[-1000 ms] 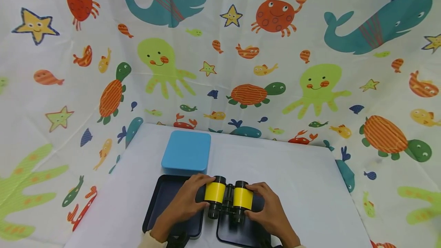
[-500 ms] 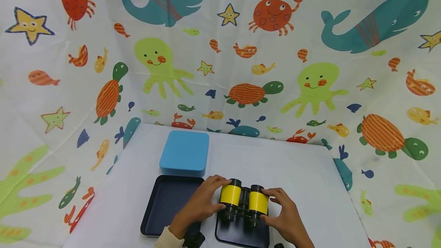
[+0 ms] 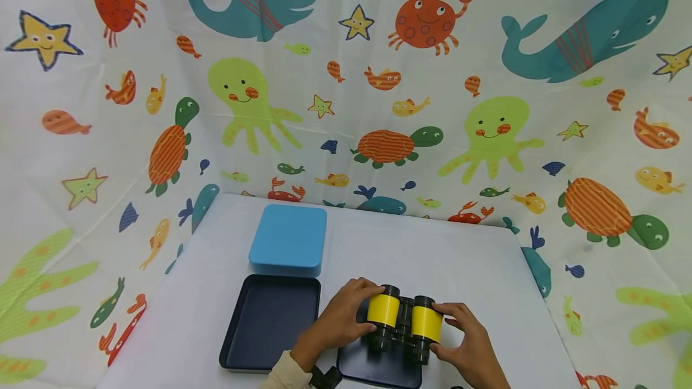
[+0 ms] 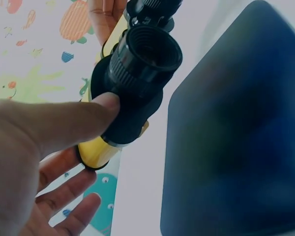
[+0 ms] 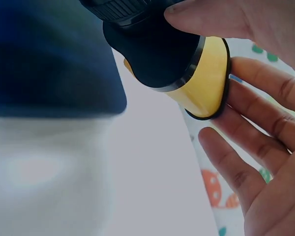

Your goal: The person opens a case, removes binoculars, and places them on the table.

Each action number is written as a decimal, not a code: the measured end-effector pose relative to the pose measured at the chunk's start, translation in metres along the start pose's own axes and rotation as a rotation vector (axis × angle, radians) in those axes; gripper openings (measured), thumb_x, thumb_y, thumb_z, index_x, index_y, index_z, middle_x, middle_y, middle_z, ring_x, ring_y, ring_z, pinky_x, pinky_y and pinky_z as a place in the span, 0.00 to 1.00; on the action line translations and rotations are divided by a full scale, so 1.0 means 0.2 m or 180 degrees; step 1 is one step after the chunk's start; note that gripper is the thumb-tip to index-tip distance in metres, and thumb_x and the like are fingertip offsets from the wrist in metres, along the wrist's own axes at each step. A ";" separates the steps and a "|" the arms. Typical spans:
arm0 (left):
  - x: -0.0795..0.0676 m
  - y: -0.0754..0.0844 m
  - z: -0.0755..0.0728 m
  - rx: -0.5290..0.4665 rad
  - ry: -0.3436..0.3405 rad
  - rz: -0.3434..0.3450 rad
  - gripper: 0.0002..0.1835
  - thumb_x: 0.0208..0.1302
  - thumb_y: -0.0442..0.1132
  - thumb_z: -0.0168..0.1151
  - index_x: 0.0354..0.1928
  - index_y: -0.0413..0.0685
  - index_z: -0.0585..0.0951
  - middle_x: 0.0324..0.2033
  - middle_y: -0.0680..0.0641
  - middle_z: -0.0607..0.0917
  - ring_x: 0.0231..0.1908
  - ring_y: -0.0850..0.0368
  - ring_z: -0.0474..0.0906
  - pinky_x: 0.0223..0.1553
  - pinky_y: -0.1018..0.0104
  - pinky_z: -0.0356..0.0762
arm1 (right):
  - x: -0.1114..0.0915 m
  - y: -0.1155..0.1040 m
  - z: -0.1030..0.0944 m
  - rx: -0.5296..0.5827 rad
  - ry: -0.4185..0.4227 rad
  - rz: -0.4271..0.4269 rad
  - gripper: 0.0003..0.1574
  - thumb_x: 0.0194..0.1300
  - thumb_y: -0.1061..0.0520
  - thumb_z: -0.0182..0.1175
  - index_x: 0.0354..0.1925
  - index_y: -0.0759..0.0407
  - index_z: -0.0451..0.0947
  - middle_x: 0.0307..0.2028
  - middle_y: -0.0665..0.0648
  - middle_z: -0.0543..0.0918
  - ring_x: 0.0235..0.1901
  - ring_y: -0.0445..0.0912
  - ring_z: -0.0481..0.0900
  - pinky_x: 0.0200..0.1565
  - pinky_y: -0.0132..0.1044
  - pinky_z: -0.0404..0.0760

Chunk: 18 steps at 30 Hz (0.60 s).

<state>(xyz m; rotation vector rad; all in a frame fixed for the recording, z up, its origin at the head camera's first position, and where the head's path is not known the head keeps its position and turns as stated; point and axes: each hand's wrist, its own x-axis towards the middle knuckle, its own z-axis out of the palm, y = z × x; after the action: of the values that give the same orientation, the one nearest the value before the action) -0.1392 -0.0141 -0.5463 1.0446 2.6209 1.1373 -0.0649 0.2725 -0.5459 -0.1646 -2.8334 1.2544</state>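
Yellow and black binoculars (image 3: 382, 311) are held between both hands above a flat dark tray (image 3: 359, 366) at the table's front. My left hand (image 3: 346, 316) grips the left barrel, its thumb pressed on the black part by the eyepiece and its fingers at the far end. The right barrel is pinched between the thumb and fingers of my right hand (image 3: 471, 344). In the left wrist view, a gap of white table shows between the binoculars (image 4: 137, 73) and the tray (image 4: 236, 128). The right wrist view shows the barrel (image 5: 206, 78) off the tray's corner.
A deeper dark tray (image 3: 270, 324) lies left of the hands. Behind it stands a blue box (image 3: 288, 236). White table surface (image 3: 476, 269) extends to the right, and a cloth printed with sea animals (image 3: 303, 95) hangs at the back and sides.
Both hands have carried the binoculars to the right and slightly nearer. The left hand no longer overlaps the deeper tray. Trays and box have stayed in place; the head view shifted a little.
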 end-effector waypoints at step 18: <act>0.16 0.07 0.26 0.0295 0.0037 0.0168 0.39 0.56 0.51 0.75 0.70 0.60 0.71 0.59 0.58 0.76 0.57 0.62 0.72 0.57 0.62 0.76 | -0.04 0.19 -0.14 -0.0107 -0.0003 0.0277 0.50 0.38 0.62 0.82 0.61 0.49 0.74 0.58 0.54 0.75 0.60 0.57 0.75 0.58 0.56 0.78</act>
<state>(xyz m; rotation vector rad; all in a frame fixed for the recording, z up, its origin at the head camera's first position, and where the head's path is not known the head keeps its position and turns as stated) -0.1387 0.0444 -0.5684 1.1340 2.6939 1.0440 -0.0507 0.3173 -0.5556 -0.2916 -2.8783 1.2225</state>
